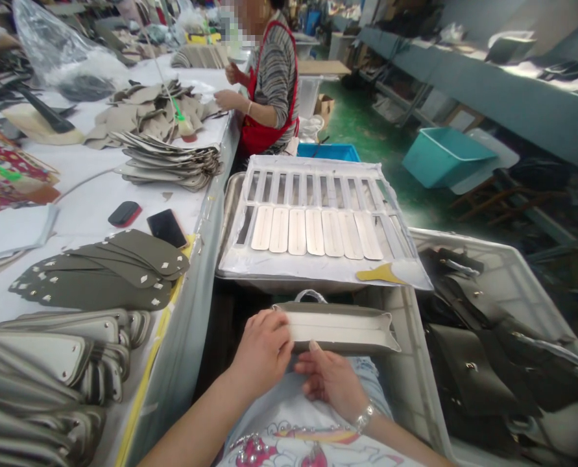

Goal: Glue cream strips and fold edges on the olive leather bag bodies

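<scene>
My left hand [262, 350] is closed over the left end of a long grey leather panel [342, 327] with a pale lining, held flat over my lap. From below, my right hand [330, 383] pinches the panel's near edge, thumb on top. Just beyond the panel stands a metal tray [230, 214] carrying a slotted white template [318, 217] with several cream strips [313, 231] laid in a row. A yellow spatula-shaped piece [379, 274] lies at the template's front right.
On the white table [94, 207] at left lie fanned olive panels [108, 269], stacked lined panels [50, 370], a phone [167, 227] and piles of cut pieces [169, 159]. A grey crate [522, 272] of dark bag parts stands at right. A person in a red apron [269, 84] works beyond.
</scene>
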